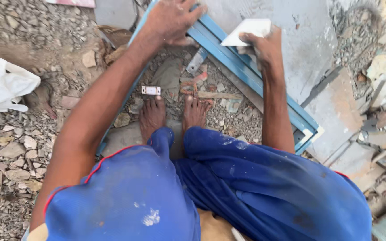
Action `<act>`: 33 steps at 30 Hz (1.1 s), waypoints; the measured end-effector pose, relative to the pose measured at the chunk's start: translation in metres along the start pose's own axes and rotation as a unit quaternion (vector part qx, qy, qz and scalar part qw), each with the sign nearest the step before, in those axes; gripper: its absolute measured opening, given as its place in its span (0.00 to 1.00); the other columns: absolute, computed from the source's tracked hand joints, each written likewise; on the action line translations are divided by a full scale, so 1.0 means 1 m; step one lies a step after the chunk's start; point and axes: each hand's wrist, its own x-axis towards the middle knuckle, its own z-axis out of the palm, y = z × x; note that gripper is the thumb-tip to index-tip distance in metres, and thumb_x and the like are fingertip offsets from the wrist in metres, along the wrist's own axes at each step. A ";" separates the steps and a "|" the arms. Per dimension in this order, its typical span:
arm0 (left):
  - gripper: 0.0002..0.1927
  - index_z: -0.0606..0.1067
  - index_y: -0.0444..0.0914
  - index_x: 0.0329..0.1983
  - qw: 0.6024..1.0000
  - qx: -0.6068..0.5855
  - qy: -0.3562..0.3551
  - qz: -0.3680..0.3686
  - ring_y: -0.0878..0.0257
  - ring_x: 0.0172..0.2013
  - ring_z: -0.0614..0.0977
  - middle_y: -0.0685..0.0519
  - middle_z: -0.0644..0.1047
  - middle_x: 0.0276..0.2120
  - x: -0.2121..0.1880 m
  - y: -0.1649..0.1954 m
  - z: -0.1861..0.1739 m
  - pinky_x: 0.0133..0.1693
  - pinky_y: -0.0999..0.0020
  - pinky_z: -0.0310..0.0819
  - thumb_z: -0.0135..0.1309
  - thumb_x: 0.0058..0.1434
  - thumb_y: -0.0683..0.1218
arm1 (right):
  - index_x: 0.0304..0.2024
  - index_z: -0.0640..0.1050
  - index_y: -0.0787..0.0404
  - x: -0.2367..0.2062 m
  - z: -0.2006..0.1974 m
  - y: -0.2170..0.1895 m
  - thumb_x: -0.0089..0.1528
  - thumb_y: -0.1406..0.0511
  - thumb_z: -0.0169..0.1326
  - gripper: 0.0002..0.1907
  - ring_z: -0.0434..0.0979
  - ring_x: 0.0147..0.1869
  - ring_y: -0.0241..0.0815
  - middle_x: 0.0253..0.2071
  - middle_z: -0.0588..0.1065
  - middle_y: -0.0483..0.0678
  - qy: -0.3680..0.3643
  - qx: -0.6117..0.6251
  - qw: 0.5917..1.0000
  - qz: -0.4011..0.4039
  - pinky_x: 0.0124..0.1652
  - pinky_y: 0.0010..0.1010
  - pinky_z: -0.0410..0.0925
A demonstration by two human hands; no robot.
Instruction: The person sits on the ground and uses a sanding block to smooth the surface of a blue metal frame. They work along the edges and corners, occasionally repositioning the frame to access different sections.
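I squat on rubble with my bare feet (171, 115) between my knees, in blue trousers. A blue-painted frame (246, 73) lies on the ground in front of me, running from the top centre down to the right. My left hand (171, 18) presses flat on the frame's upper corner, fingers spread. My right hand (264, 47) grips a pale flat rectangular piece (248, 30), like a sanding sheet or pad, and holds it against the frame's rail.
A grey slab (291, 27) lies under and behind the frame. A small white rectangular tag (151, 90) lies by my left toes, near a metal strip (196, 60). A white bag (1, 85) sits at left. Stone chips and debris cover the ground.
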 end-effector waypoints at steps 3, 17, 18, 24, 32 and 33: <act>0.51 0.72 0.42 0.64 0.993 0.094 0.063 0.035 0.50 0.59 0.75 0.45 0.76 0.55 0.004 -0.002 0.002 0.62 0.53 0.69 0.71 0.40 0.69 | 0.47 0.73 0.81 0.002 -0.001 -0.007 0.55 0.78 0.62 0.19 0.84 0.25 0.48 0.31 0.80 0.63 -0.001 -0.041 0.995 -0.094 0.21 0.32 0.75; 0.53 0.71 0.41 0.66 0.995 0.084 0.030 0.032 0.50 0.62 0.72 0.46 0.74 0.58 0.015 -0.007 0.012 0.67 0.49 0.57 0.72 0.39 0.68 | 0.44 0.76 0.81 0.002 0.012 -0.024 0.57 0.77 0.62 0.14 0.83 0.26 0.45 0.31 0.81 0.60 0.001 -0.046 0.995 -0.092 0.21 0.29 0.74; 0.53 0.71 0.42 0.66 0.995 0.093 0.025 0.036 0.51 0.62 0.72 0.46 0.74 0.59 0.014 -0.007 0.015 0.67 0.50 0.57 0.72 0.37 0.67 | 0.45 0.76 0.81 0.000 0.011 -0.021 0.55 0.78 0.61 0.16 0.84 0.26 0.45 0.31 0.80 0.60 0.009 -0.026 0.995 -0.094 0.21 0.30 0.75; 0.43 0.70 0.44 0.66 0.992 0.096 0.076 0.029 0.52 0.65 0.71 0.49 0.73 0.61 0.012 -0.007 0.019 0.71 0.50 0.57 0.71 0.53 0.66 | 0.43 0.77 0.78 -0.005 0.021 -0.022 0.55 0.77 0.59 0.14 0.84 0.25 0.46 0.29 0.80 0.62 0.003 0.003 0.997 -0.082 0.21 0.30 0.77; 0.70 0.46 0.32 0.77 0.997 0.014 -0.046 -0.056 0.47 0.74 0.51 0.37 0.52 0.74 0.010 0.020 -0.001 0.73 0.50 0.38 0.58 0.45 0.79 | 0.50 0.72 0.76 -0.027 0.026 -0.012 0.61 0.72 0.64 0.20 0.83 0.31 0.44 0.37 0.79 0.57 0.025 0.183 0.963 -0.198 0.30 0.32 0.79; 0.70 0.44 0.32 0.77 0.998 -0.003 -0.039 -0.058 0.46 0.75 0.48 0.37 0.48 0.76 0.012 0.033 0.001 0.73 0.50 0.36 0.56 0.47 0.80 | 0.51 0.72 0.76 -0.034 0.020 -0.008 0.61 0.71 0.64 0.21 0.82 0.30 0.44 0.37 0.79 0.57 0.054 0.250 0.945 -0.201 0.31 0.32 0.78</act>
